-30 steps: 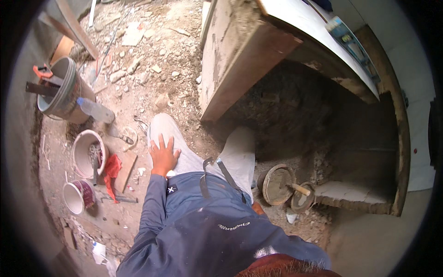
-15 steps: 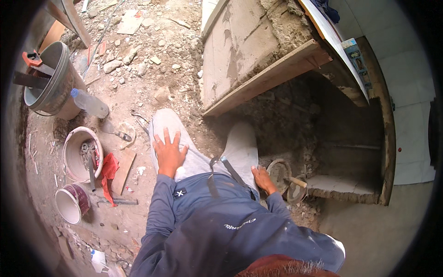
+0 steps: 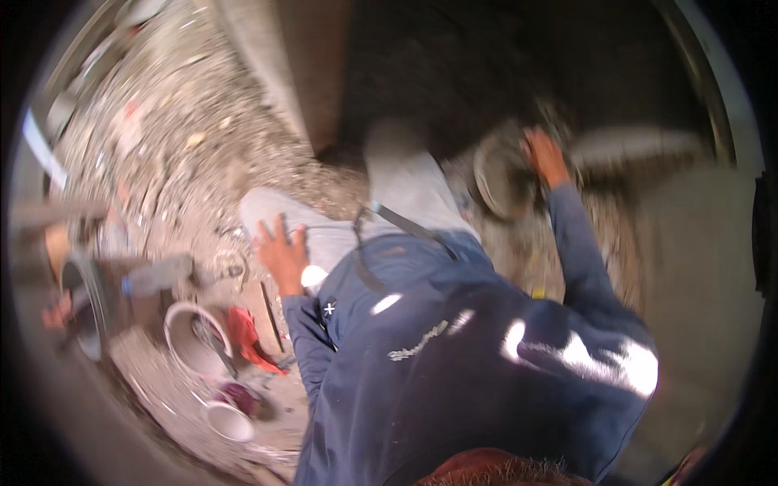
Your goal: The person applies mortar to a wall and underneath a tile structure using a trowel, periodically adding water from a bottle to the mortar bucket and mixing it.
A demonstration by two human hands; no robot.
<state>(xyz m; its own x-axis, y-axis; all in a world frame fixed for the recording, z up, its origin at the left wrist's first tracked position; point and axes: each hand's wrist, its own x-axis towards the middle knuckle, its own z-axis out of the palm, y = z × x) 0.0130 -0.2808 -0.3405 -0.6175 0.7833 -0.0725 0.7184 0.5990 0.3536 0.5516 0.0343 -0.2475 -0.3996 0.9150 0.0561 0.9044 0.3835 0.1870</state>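
Observation:
My left hand (image 3: 282, 255) lies on my left thigh, fingers spread, holding nothing. Out to the right reaches my right hand (image 3: 547, 158), over the far right side of a round, mortar-stained container (image 3: 484, 174). Motion smears its fingers, so I cannot make out whether they grip anything. The wooden handle seen earlier by that container cannot be picked out now. My legs in grey trousers (image 3: 417, 190) are bent, the right knee at the edge of a dark recess (image 3: 486, 73).
On the left stand a large pail (image 3: 96, 304), a clear bottle (image 3: 162, 274), a pale bucket (image 3: 172, 336) and a smaller maroon-and-white bucket (image 3: 235, 398). A red scrap (image 3: 245, 336) lies beside them. Rubble (image 3: 194, 138) covers the ground; a wall edge (image 3: 312, 73) rises ahead.
My right hand has left my right thigh and stretched out to the round container. The view has turned, blurring the scene. My left hand stays on my thigh.

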